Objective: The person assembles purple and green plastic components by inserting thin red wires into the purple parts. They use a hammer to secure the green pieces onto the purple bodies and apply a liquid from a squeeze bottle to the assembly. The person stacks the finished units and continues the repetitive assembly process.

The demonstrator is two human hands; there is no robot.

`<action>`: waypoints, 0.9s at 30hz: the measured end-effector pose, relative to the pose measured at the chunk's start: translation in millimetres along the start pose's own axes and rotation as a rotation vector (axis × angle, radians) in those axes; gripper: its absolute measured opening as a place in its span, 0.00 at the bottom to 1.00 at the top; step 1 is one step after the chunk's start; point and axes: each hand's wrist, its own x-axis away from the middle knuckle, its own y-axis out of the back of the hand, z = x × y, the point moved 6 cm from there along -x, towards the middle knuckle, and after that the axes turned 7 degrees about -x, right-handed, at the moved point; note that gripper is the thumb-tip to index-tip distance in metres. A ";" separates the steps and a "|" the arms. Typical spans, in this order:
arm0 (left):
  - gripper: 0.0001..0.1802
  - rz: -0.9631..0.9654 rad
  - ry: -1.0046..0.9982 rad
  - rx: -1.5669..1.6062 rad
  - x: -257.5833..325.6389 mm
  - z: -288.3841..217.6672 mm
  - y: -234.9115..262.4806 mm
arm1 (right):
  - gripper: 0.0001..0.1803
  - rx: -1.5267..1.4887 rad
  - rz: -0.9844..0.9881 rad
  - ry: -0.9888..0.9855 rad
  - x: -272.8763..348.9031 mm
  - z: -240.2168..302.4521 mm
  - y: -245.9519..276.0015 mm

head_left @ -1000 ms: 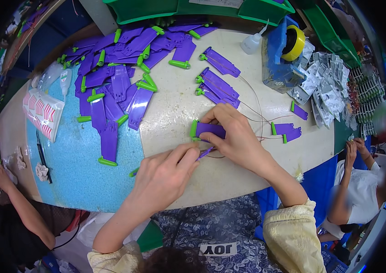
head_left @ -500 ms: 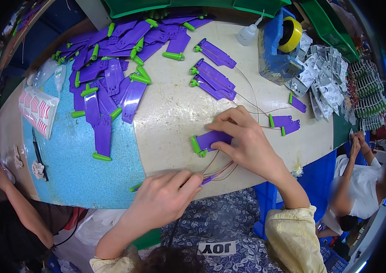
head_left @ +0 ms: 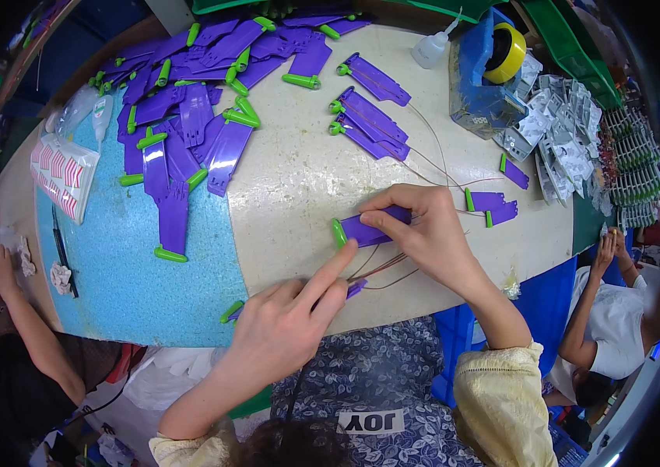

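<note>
My right hand (head_left: 433, 233) pinches a flat purple plastic plate (head_left: 377, 226) between thumb and fingers, just above the table. This plate has a rounded green end piece (head_left: 338, 233) on its left. My left hand (head_left: 287, 315) points its index finger at that end, the fingertip touching or nearly touching its lower part. The thumb is apart from the index finger; the other fingers curl under, partly hidden. Beneath the left hand lies another purple piece (head_left: 356, 289), with a green end (head_left: 231, 311) showing on the other side. Thin brown and red wires (head_left: 383, 268) run between the hands.
Purple plates with green ends (head_left: 190, 109) are heaped at the far left. Several wired plates (head_left: 373, 117) lie ahead. Small purple-green pieces (head_left: 493, 206), grey plastic parts (head_left: 556, 117), a blue tape dispenser (head_left: 474, 86) and a white bottle (head_left: 430, 51) stand right. Co-workers sit on both sides.
My left hand has risen slightly and stretched its index finger to the plate's green end. My right hand has shifted a little right, still pinching the plate. The view has tilted slightly.
</note>
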 end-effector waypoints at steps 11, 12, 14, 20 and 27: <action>0.11 -0.052 0.282 0.231 -4.3 20.5 8.3 | 0.19 -0.187 0.105 -0.022 27.2 8.2 -9.7; 0.11 -0.070 0.341 0.271 -6.9 26.9 9.3 | 0.20 -0.363 0.108 -0.088 30.5 8.7 -8.6; 0.13 -0.162 0.283 0.467 -18.3 15.3 17.3 | 0.21 -0.427 0.083 -0.037 35.4 15.5 -7.8; 0.18 -0.259 0.189 0.522 -30.0 2.2 4.3 | 0.19 -0.462 -0.065 -0.044 50.0 10.4 0.7; 0.16 -0.093 0.292 0.559 -26.9 5.1 5.4 | 0.08 -0.165 0.005 -0.172 58.7 13.7 26.8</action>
